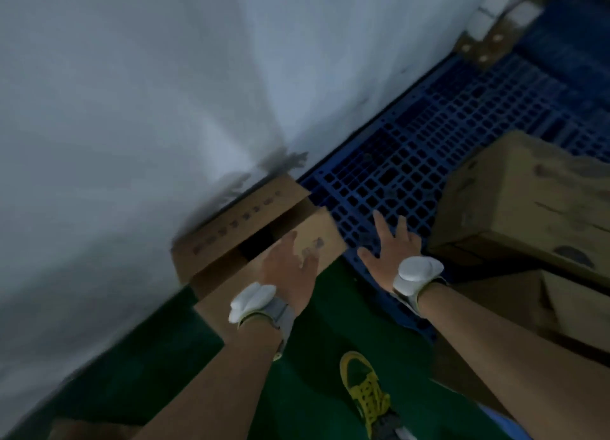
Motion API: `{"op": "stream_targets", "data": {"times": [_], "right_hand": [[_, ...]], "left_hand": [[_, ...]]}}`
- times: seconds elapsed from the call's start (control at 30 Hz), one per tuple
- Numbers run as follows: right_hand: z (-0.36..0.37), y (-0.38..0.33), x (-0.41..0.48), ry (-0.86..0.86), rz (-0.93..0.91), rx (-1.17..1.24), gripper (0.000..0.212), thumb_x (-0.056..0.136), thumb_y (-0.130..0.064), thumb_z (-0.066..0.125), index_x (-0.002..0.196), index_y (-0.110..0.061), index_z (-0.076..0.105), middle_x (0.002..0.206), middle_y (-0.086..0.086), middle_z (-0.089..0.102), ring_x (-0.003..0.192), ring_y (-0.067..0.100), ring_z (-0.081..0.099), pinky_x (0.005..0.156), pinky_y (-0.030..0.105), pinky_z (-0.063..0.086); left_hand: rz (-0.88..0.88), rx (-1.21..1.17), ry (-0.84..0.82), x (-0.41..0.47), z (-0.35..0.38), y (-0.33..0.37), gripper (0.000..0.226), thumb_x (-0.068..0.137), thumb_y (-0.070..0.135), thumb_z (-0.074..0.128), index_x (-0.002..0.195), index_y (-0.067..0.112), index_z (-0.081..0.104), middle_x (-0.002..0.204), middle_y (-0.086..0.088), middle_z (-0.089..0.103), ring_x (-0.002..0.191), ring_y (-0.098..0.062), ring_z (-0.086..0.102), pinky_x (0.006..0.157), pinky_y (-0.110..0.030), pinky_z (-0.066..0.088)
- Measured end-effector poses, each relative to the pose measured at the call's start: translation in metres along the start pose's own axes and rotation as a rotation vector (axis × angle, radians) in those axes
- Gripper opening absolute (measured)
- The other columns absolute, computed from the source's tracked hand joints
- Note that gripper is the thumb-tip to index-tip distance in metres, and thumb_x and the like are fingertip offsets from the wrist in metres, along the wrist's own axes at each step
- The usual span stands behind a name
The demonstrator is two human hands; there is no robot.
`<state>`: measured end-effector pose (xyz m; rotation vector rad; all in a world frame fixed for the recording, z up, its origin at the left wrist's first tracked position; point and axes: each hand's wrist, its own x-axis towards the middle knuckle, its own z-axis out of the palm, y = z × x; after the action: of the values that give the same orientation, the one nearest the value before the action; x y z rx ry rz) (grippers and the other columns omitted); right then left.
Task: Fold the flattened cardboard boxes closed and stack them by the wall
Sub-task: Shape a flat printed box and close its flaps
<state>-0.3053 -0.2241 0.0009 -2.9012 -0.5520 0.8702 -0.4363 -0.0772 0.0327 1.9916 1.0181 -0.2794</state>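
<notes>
Cardboard box (251, 238) against the wall (132, 109), top flaps ajar, inside dark; left hand (290, 268) and right hand (392, 251) empty, grip loose.

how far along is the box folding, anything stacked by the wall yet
Done: one cardboard box sits against the white wall, but its top flaps show a dark gap. In hand: the left hand reaches over that box; the right hand hovers open above the blue pallet. Left: closing those flaps and moving the larger boxes on the right.

Both hands (290, 268) (392, 248) open, empty, over cardboard box (237, 228) against white wall (132, 109).
</notes>
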Motion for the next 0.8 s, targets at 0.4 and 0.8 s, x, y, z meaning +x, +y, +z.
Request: {"op": "stream_targets", "data": {"times": [0.4,0.8], "right_hand": [[-0.092,0.233,-0.010,0.010,0.378,0.161,0.074,0.094,-0.060,0.033,0.154,-0.026,0.005,0.162,0.014,0.001,0.145,0.042,0.006,0.115,0.053,0.022],[-0.088,0.463,0.097,-0.015,0.596,0.242,0.085,0.093,-0.058,0.040,0.153,-0.025,-0.011,0.161,0.014,-0.010,0.145,0.045,0.004,0.113,0.059,0.018]], "left_hand": [[0.231,0.273,-0.241,0.005,0.116,0.173,0.067,0.096,0.050,0.045,0.152,0.025,0.018,0.136,-0.005,0.054,0.087,-0.015,0.061,0.082,-0.037,0.053],[0.253,0.500,-0.258,0.126,0.310,0.304,0.072,0.090,0.050,0.054,0.147,0.025,0.019,0.132,-0.012,0.054,0.093,-0.030,0.064,0.074,-0.039,0.055]]}}
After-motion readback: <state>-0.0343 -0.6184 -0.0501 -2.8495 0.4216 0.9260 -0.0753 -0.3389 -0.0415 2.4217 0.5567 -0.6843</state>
